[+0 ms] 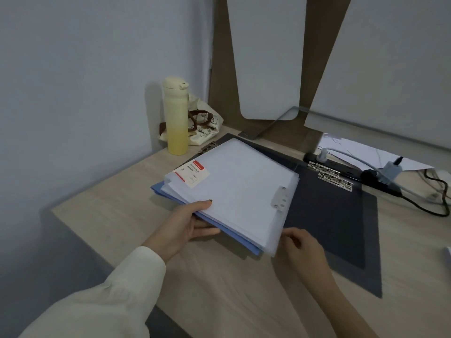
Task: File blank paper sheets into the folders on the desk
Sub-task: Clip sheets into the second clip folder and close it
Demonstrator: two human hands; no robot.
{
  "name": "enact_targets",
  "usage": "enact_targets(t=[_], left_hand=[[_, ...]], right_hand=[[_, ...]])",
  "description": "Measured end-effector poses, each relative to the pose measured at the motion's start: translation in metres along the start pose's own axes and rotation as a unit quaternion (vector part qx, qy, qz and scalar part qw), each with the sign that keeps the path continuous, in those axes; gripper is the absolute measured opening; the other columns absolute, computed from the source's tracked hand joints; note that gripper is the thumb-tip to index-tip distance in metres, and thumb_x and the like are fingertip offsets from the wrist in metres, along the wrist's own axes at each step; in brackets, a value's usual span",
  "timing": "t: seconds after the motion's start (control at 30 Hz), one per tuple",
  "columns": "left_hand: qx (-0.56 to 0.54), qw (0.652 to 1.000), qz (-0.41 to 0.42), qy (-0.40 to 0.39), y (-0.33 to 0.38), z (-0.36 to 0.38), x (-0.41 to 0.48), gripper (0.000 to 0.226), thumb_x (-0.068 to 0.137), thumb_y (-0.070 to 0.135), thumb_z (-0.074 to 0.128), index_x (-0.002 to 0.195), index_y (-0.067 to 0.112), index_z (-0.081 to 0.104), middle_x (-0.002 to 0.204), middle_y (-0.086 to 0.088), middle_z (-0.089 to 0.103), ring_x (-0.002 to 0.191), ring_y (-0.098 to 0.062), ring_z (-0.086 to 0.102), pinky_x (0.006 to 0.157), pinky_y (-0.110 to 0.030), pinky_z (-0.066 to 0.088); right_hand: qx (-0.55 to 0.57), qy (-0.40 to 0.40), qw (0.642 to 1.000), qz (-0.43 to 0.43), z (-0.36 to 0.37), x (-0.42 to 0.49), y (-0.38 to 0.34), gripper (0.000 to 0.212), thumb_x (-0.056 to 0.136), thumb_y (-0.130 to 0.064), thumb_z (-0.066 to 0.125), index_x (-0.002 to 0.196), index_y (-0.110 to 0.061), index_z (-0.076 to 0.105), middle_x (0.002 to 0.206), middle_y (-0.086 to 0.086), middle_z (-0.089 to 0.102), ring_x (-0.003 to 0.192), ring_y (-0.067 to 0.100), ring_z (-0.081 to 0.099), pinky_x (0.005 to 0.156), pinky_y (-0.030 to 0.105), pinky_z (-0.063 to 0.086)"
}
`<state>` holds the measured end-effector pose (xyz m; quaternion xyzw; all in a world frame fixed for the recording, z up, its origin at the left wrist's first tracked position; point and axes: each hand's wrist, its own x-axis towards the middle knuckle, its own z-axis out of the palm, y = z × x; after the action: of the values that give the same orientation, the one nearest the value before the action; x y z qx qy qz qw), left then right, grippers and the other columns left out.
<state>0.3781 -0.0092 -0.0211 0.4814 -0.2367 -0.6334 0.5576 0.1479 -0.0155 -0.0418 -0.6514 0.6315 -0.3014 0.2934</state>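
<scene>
The left arm wears a long sleeve (109,296) of cream-white cloth, loose and soft, creased in broad folds. It fills the frame's corner at 7 o'clock. Its cuff (152,261) is plain and wide with a rounded edge, and it ends at the wrist, leaving the left hand (185,225) bare. The thumbnail (210,200), at 1 o'clock from that hand's middle, carries dark polish. The right hand (301,247) is bare too. Its forearm (341,306), towards 5 o'clock, is uncovered as far as the frame's edge.
</scene>
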Motion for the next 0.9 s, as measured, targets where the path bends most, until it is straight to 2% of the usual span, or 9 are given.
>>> enact_targets(t=[0.07, 0.17, 0.27, 0.37, 0.47, 0.6, 0.7, 0.77, 0.9], left_hand=[[0.005, 0.999, 0.033, 0.025, 0.003, -0.003, -0.004, 0.029, 0.087, 0.014, 0.06, 0.115, 0.02, 0.055, 0.097, -0.004, 0.067, 0.074, -0.019, 0.067, 0.048, -0.025, 0.055], [-0.011, 0.996, 0.063, 0.063, 0.005, -0.022, -0.019, 0.019, 0.083, 0.015, 0.063, 0.099, 0.023, 0.059, 0.091, 0.0, 0.069, 0.077, -0.018, 0.065, 0.048, -0.024, 0.054], [-0.023, 0.992, 0.092, 0.086, 0.007, -0.047, -0.043, 0.035, 0.067, 0.018, 0.074, 0.099, 0.022, 0.062, 0.085, 0.004, 0.072, 0.077, -0.016, 0.063, 0.049, -0.022, 0.055], [-0.033, 0.984, 0.132, 0.111, 0.013, -0.072, -0.066, 0.047, 0.056, 0.018, 0.076, 0.101, 0.023, 0.063, 0.082, 0.009, 0.074, 0.073, -0.013, 0.066, 0.053, -0.022, 0.055], [-0.052, 0.973, 0.186, 0.125, 0.022, -0.09, -0.086, 0.041, 0.061, 0.019, 0.066, 0.102, 0.025, 0.062, 0.086, 0.012, 0.074, 0.074, -0.009, 0.066, 0.055, -0.019, 0.054], [-0.047, 0.964, 0.224, 0.139, 0.029, -0.106, -0.105, 0.026, 0.075, 0.019, 0.059, 0.097, 0.029, 0.066, 0.093, 0.012, 0.073, 0.079, -0.009, 0.065, 0.058, -0.018, 0.054], [-0.064, 0.958, 0.242, 0.143, 0.032, -0.107, -0.112, 0.024, 0.085, 0.012, 0.052, 0.094, 0.027, 0.068, 0.089, 0.013, 0.071, 0.059, -0.003, 0.061, 0.051, -0.015, 0.05], [-0.068, 0.955, 0.251, 0.14, 0.034, -0.105, -0.117, 0.027, 0.089, 0.008, 0.048, 0.095, 0.026, 0.067, 0.084, 0.014, 0.07, 0.047, -0.001, 0.057, 0.045, -0.012, 0.046], [-0.056, 0.957, 0.254, 0.126, 0.034, -0.107, -0.122, 0.043, 0.088, 0.008, 0.049, 0.074, 0.038, 0.077, 0.09, 0.016, 0.071, 0.065, -0.002, 0.063, 0.05, -0.014, 0.048]], right_hand=[[-0.073, 0.018, 0.995, -0.064, 0.004, 0.003, 0.004, 0.021, 0.092, -0.01, 0.048, 0.103, -0.021, 0.061, 0.103, -0.008, 0.05, 0.096, 0.011, 0.05, 0.081, 0.02, 0.038], [-0.142, -0.013, 0.984, -0.103, 0.014, 0.014, 0.004, 0.032, 0.091, -0.021, 0.051, 0.123, -0.017, 0.051, 0.122, -0.005, 0.043, 0.115, 0.014, 0.039, 0.09, 0.02, 0.034], [-0.166, -0.053, 0.978, -0.114, 0.033, 0.031, 0.001, 0.048, 0.089, -0.033, 0.053, 0.133, -0.016, 0.042, 0.138, 0.002, 0.038, 0.126, 0.019, 0.034, 0.102, 0.029, 0.035], [-0.214, -0.063, 0.969, -0.108, 0.052, 0.047, -0.002, 0.069, 0.088, -0.052, 0.047, 0.143, -0.014, 0.031, 0.149, 0.01, 0.028, 0.136, 0.026, 0.028, 0.112, 0.039, 0.027], [-0.249, -0.028, 0.961, -0.114, 0.058, 0.062, -0.006, 0.077, 0.086, -0.061, 0.04, 0.144, -0.013, 0.027, 0.15, 0.014, 0.027, 0.138, 0.03, 0.027, 0.115, 0.043, 0.021], [-0.339, -0.032, 0.933, -0.116, 0.056, 0.075, -0.013, 0.075, 0.085, -0.066, 0.033, 0.139, -0.013, 0.032, 0.14, 0.017, 0.039, 0.128, 0.032, 0.039, 0.106, 0.044, 0.035], [-0.441, -0.062, 0.887, -0.121, 0.055, 0.083, -0.029, 0.066, 0.089, -0.063, 0.028, 0.128, -0.011, 0.041, 0.126, 0.019, 0.049, 0.114, 0.033, 0.051, 0.084, 0.039, 0.047], [-0.484, -0.074, 0.859, -0.15, 0.057, 0.089, -0.037, 0.054, 0.094, -0.052, 0.029, 0.123, -0.008, 0.043, 0.118, 0.021, 0.055, 0.103, 0.034, 0.058, 0.072, 0.035, 0.046], [-0.473, -0.072, 0.862, -0.167, 0.06, 0.099, -0.042, 0.031, 0.095, -0.025, 0.04, 0.121, -0.008, 0.042, 0.111, 0.013, 0.062, 0.097, 0.031, 0.061, 0.065, 0.031, 0.037]])
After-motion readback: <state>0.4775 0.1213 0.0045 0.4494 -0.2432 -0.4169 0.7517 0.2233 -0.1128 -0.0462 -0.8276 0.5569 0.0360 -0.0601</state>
